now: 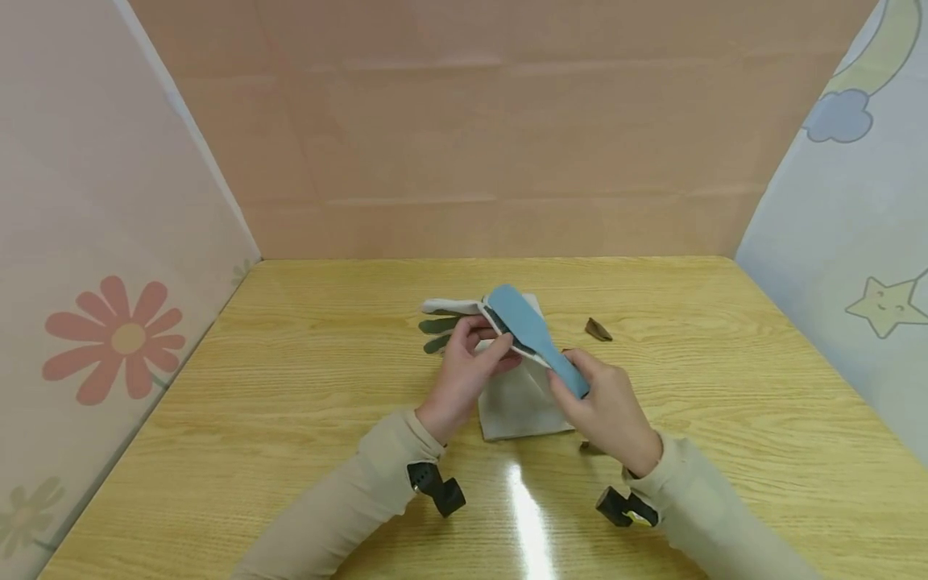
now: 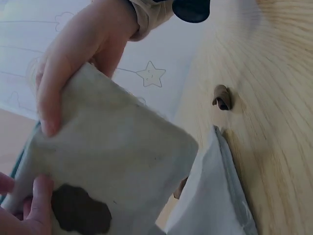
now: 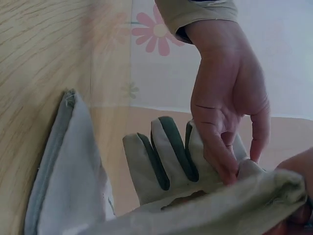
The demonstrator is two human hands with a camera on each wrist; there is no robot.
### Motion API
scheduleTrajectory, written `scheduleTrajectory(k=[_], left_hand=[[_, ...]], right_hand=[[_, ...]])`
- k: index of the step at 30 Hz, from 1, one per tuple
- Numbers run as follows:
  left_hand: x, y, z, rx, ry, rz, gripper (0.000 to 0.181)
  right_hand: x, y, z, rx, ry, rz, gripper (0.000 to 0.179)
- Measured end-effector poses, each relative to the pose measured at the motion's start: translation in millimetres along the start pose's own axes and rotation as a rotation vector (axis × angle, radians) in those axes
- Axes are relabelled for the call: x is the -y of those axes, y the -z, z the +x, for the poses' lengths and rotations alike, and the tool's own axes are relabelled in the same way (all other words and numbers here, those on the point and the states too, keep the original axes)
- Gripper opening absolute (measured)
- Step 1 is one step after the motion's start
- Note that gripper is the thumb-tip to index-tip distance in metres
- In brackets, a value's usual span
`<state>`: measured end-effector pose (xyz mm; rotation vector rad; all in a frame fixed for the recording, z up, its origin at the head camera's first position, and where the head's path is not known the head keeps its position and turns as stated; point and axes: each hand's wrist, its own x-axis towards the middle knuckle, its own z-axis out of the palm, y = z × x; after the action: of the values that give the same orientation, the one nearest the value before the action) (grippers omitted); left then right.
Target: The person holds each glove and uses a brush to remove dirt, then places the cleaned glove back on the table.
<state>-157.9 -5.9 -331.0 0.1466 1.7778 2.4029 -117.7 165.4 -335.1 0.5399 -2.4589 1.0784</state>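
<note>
My left hand (image 1: pixel 467 366) pinches a pale work glove (image 1: pixel 449 307) with dark green between its fingers, lifted above the table. In the right wrist view the glove's fingers (image 3: pixel 139 159) point upward beside that hand. My right hand (image 1: pixel 612 403) grips the handle of a flat blue paddle-shaped tool (image 1: pixel 520 316), which lies along the glove's cuff. From the left wrist, the cuff (image 2: pixel 122 132) is seen as a broad pale panel with a dark brown patch (image 2: pixel 80 209), the right thumb pressing its edge. The tool's underside is hidden.
Below the hands a pale grey cloth piece (image 1: pixel 518 407) lies on the wooden table (image 1: pixel 290 362). A curled brown scrap (image 1: pixel 598 329) lies to its right, and another brown scrap (image 1: pixel 590 448) sits nearer me, partly behind the right hand. Printed panels stand left and right.
</note>
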Motion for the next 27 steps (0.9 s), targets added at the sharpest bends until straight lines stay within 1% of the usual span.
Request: scheduleTrajectory(k=[3,5,6,8,10,12,14,15,17,18,19,20,22,23,25,27], left_hand=[[3.0,3.4,2.8,0.026,0.002,0.013,0.034],[8.2,7.2,5.6,0.026,0.015,0.061,0.033],[11.8,9.5,7.0,0.025,0.032,0.093,0.034],[20.5,13.6,9.8,0.023,0.099,0.159,0.038],[29.8,16.2,11.7,0.057,0.201,0.198,0.048],[38.1,16.6,12.0,0.119,0.324,0.187,0.06],[44.0,14.7,10.7,0.22,0.435,0.137,0.076],[45.8,13.2,9.9,0.274,0.48,0.089,0.081],[47.2,9.5,8.8,0.373,0.537,-0.013,0.089],[46.7,7.7,8.7,0.41,0.544,-0.065,0.09],[45.8,6.1,9.0,0.42,0.544,-0.121,0.088],[44.6,4.8,10.1,0.416,0.531,-0.174,0.083],[41.9,3.7,13.2,0.364,0.486,-0.256,0.068],[40.8,4.1,14.9,0.326,0.459,-0.286,0.057],[38.9,6.4,17.1,0.246,0.419,-0.322,0.034],[38.4,9.4,18.4,0.201,0.399,-0.348,0.016]], right_hand=[[-0.8,2.4,2.3,-0.054,0.034,0.032,0.006],[-0.1,5.4,4.5,-0.075,0.032,0.056,0.006],[0.7,7.1,5.7,-0.083,0.026,0.068,0.005],[3.0,10.7,7.5,-0.091,0.011,0.095,0.005],[5.6,13.9,8.9,-0.092,-0.001,0.128,0.006],[8.3,16.1,10.3,-0.096,0.004,0.156,0.007],[10.5,17.7,11.2,-0.101,0.013,0.176,0.008],[11.4,18.2,11.5,-0.105,0.014,0.186,0.009],[12.5,18.9,11.8,-0.112,0.016,0.213,0.01],[12.5,19.2,11.5,-0.115,0.011,0.227,0.01],[12.2,19.5,11.3,-0.122,0.005,0.239,0.01],[11.7,19.9,10.9,-0.131,-0.004,0.255,0.009],[10.0,20.7,9.9,-0.155,-0.019,0.288,0.008],[9.1,21.3,9.5,-0.169,-0.028,0.3,0.008],[7.6,22.7,8.4,-0.192,-0.047,0.319,0.007],[6.7,24.1,7.2,-0.2,-0.06,0.34,0.006]])
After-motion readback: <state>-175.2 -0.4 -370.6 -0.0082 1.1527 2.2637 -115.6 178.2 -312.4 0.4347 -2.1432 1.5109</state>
